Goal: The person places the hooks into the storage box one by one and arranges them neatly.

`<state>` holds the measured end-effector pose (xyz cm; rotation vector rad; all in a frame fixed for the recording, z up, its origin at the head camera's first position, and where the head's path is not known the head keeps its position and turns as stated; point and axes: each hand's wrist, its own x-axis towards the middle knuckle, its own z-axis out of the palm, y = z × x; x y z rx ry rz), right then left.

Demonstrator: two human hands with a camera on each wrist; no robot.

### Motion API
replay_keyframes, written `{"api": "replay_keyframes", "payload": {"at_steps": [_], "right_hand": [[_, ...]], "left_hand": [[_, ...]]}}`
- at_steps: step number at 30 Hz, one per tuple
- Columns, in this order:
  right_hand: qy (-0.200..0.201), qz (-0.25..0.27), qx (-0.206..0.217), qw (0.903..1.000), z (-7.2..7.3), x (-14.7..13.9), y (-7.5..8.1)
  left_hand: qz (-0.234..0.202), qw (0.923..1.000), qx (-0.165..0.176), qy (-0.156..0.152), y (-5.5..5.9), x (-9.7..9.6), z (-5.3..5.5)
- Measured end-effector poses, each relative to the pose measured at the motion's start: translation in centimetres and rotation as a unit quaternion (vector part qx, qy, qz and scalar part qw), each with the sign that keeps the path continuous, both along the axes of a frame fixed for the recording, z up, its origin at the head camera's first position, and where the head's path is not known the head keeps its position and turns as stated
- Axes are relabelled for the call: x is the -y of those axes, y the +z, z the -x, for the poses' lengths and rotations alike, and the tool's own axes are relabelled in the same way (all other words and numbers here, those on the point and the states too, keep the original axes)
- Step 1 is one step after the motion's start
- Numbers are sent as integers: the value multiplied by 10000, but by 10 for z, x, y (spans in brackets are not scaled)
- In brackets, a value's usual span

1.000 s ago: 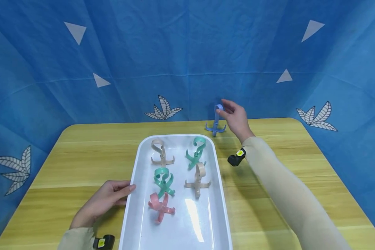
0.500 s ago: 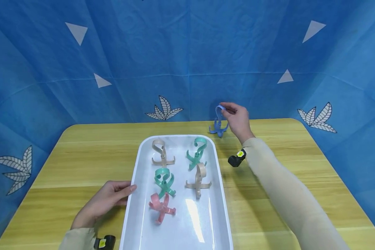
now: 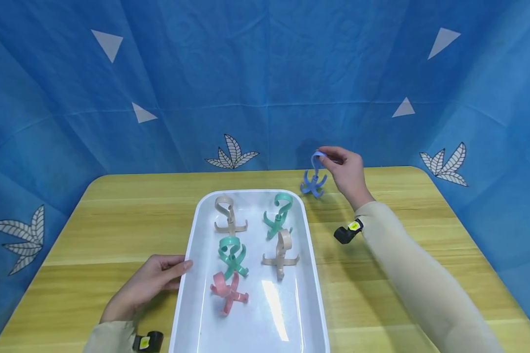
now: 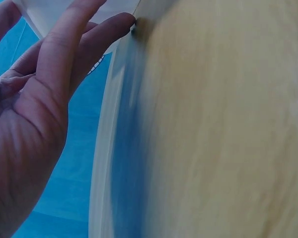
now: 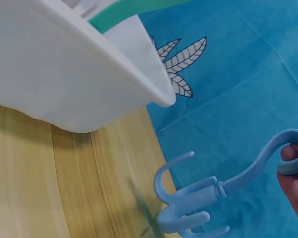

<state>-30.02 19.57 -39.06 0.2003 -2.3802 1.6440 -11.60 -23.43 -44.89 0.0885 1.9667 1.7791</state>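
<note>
My right hand (image 3: 346,171) pinches the curled top of a blue multi-prong hanging hook (image 3: 313,184) behind the tray's far right corner. In the right wrist view, the hook (image 5: 188,203) tilts with its prongs pointing away from the fingers; whether a prong touches the table cannot be told. My left hand (image 3: 145,284) rests against the left rim of a white tray (image 3: 312,274), thumb at the rim and fingers along the outer side. The left wrist view shows this hand (image 4: 35,109) with its fingers fairly straight, touching the tray wall.
Inside the tray stand two beige hooks (image 3: 230,220) (image 3: 280,260), two green hooks (image 3: 277,223) (image 3: 232,260) and a pink hook (image 3: 229,294). A wooden table (image 3: 115,215) lies beneath. A blue cloth (image 3: 265,73) hangs along its back edge and sides.
My right hand has taken the blue hook by its top and moved it slightly to the right, turning and tilting it. My left hand and the tray stay in place.
</note>
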Motion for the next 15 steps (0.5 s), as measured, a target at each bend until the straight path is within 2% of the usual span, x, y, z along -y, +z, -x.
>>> {"api": "replay_keyframes", "payload": {"at_steps": [15], "right_hand": [[73,-33,-63,9999,-29,-14,18]], "left_hand": [[-58,10000,61,-44,2,2,1]]}}
